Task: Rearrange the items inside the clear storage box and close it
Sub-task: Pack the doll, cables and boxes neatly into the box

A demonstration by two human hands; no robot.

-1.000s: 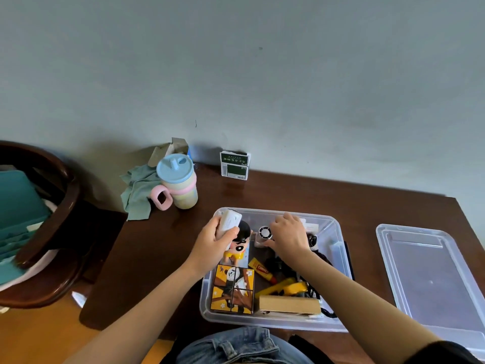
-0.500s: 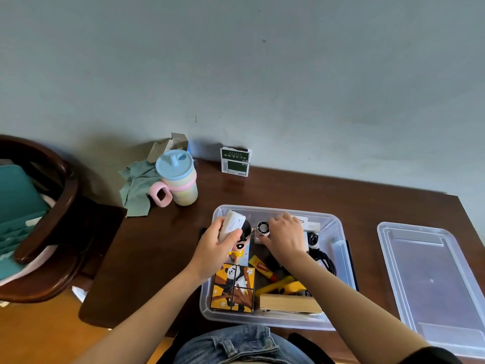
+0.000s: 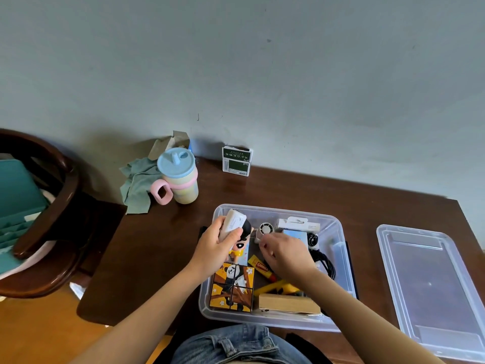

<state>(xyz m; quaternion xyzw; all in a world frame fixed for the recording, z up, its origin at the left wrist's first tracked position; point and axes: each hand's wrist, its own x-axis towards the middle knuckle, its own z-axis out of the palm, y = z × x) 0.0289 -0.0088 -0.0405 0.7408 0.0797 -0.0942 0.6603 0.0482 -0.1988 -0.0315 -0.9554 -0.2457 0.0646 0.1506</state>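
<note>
Fingers of left hand grip white packet; right hand fingers curled inside storage box, pinch unclear. Risk: crowded contents block lid.

Plain pale grey-green painted wall fills the upper half, with small dark marks and faint scuffs. Dark brown polished wooden table stands against it; its top shows soft glare near the far edge. At left, a dark curved wooden chair with a teal cushion on its seat. Orange-brown wooden floor below, left of the table. Light is soft and even, daylight-like.
</note>
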